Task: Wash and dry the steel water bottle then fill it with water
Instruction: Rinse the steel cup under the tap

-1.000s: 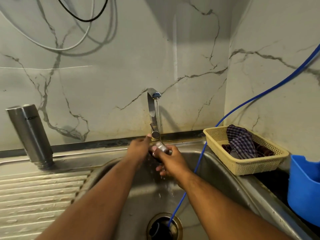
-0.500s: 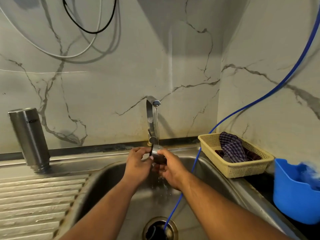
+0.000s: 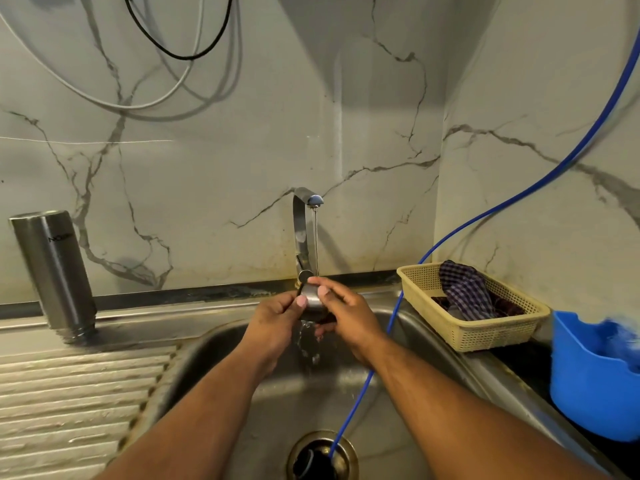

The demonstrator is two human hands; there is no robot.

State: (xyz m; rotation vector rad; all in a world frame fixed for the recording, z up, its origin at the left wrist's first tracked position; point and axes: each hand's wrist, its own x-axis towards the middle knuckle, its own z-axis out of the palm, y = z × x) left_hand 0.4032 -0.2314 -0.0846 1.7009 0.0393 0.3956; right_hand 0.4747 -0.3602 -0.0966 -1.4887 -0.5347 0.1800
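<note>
**Head view.** Both hands meet over the sink [image 3: 433,341], under the tap [image 3: 300,233]. The left hand [image 3: 277,318] and right hand [image 3: 351,317] each pinch a small steel cap [image 3: 313,300] between thumb and curled fingers, one from either side, thumbs on its near face. A thin stream [image 3: 316,237] falls from the spout onto the cap, and water spills off below the hands into the basin.

The bottle [image 3: 55,271] stands mouth down on the sink's ledge, well to the left of the left hand, touching neither hand. A ribbed drainboard [image 3: 69,393] lies in front of it.

A blue hose [image 3: 393,318] comes down from the upper right, passes just beside the right wrist and ends in the drain [image 3: 322,455] between the forearms.

To the right of the right hand sits a basket [image 3: 478,341] holding a checked cloth [image 3: 464,289]. Farther right is a blue tub [image 3: 588,393].
</note>
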